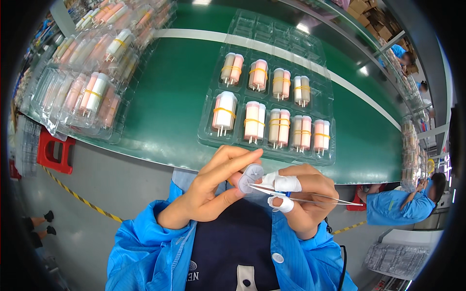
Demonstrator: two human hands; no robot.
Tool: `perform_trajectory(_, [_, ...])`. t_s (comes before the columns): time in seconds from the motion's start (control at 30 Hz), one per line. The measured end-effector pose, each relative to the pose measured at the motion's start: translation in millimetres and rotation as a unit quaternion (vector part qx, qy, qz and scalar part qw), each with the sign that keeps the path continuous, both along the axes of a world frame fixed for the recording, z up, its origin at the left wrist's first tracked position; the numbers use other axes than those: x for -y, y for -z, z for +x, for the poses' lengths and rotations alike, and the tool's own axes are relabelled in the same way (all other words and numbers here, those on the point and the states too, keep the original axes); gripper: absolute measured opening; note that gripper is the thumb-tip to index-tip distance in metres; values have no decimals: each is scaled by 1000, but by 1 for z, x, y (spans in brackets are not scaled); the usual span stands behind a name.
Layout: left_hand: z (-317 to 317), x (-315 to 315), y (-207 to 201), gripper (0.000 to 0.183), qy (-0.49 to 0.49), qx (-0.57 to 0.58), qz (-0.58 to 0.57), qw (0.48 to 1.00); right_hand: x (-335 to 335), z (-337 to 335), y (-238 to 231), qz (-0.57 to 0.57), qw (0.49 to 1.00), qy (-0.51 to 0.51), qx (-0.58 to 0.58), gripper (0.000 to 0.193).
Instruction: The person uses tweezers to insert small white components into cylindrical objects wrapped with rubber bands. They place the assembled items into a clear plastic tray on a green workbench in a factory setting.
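The left hand point(208, 189) pinches a small grey piece point(252, 175) with two round ends, and the right hand point(310, 193) squeezes thin metal tweezers point(266, 188). The grey piece sits between the two hands. The tweezer tips seem to touch its face, but I can't tell if they grip anything.

The tips look sharp and the face looks smooth, so they could slide off and poke the left thumb, which is close by. A hard push could scratch or bend the grey piece. The left hand holds it by its edge, so it could pop out and fall down the person's front. The tape point(287, 183) on the right hand's finger and thumb may make it harder to feel the tweezers.

The left hand comes in with its fingers pointing up and right, and its thumb is under the grey piece. The right hand is bent inward, so the tweezers lie almost flat and point left. Both wrists poke out of blue sleeves point(141, 237), and the hands are close together in front of the chest.

Just past the hands, a clear tray point(205, 136) sits on the green table point(165, 97). It holds tubes point(224, 110) tied with yellow bands point(254, 121). Farther out, past the left hand, are piles of filled trays point(92, 92), with a red stool point(56, 153) low beside the table.
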State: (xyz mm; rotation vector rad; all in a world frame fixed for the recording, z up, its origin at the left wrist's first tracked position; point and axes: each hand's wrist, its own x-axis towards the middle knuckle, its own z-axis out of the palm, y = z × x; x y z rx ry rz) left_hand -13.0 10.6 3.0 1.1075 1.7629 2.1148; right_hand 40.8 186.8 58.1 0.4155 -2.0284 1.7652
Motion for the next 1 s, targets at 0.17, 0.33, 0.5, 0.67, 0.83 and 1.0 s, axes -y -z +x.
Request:
perform_trajectory(0.17, [-1,2,1,55,21,14,17,1000,-10,-5,-2,59,994,-83,-28,27])
perform_trajectory(0.33, [-1,0,3,54,38,32,23,999,-14,-10,-4,130,983,-102,-83,29])
perform_trajectory(0.5, [-3,2,2,53,45,24,-2,999,-13,-10,-3,146,981,-92,-92,28])
perform_trajectory(0.67, [-3,2,3,53,49,33,-3,998,-10,-5,2,107,991,-63,-54,24])
perform_trajectory(0.83, [-2,2,3,51,75,53,20,996,-16,-7,-2,138,980,-112,-85,25])
perform_trajectory(1.0, [0,1,14,45,79,67,56,993,-14,-8,-2,126,984,-102,-78,24])
